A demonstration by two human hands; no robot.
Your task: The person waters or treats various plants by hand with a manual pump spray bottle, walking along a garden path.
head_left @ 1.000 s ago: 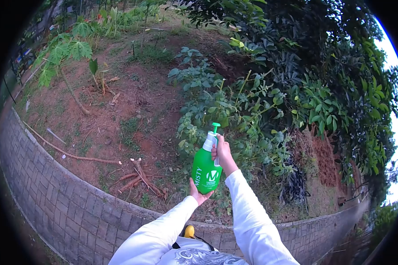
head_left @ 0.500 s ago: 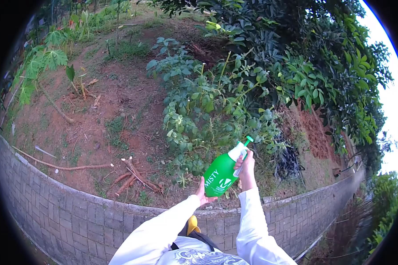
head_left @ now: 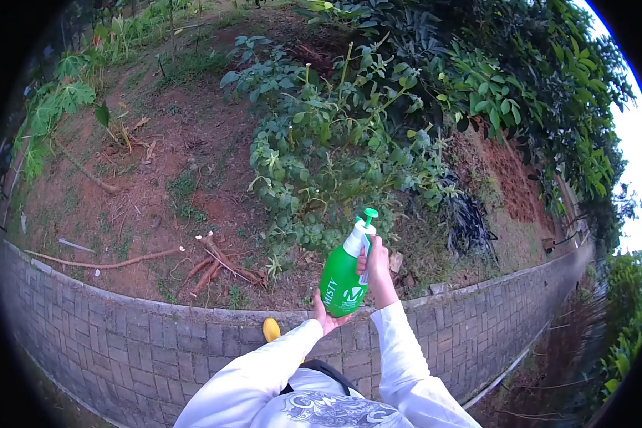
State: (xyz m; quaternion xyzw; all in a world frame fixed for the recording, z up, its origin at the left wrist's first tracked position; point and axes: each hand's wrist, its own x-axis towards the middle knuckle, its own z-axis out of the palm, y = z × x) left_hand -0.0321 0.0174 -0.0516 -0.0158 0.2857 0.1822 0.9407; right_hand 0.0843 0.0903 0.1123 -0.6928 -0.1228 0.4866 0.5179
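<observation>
A green pump spray bottle (head_left: 341, 284) with "MISTY" lettering, a white collar and a green plunger on top is held out in front of me, tilted slightly to the right. My right hand (head_left: 378, 264) wraps round the handle just below the collar. Under the base, my left hand (head_left: 327, 318) cups the bottle, its fingers partly hidden behind it. Just beyond the bottle grows a leafy green bush (head_left: 328, 157). The nozzle faces away from me and cannot be seen.
A brick path (head_left: 157, 349) with a raised kerb runs along the soil bed. Cut woody roots (head_left: 217, 267) lie on the soil to the left, and crumpled black plastic (head_left: 471, 221) sits right of the bush. A yellow boot tip (head_left: 271, 329) shows on the path.
The bottle and both hands have shifted left in view, and the bottle stands more upright. The yellow boot has moved left and forward. Both hands keep their hold.
</observation>
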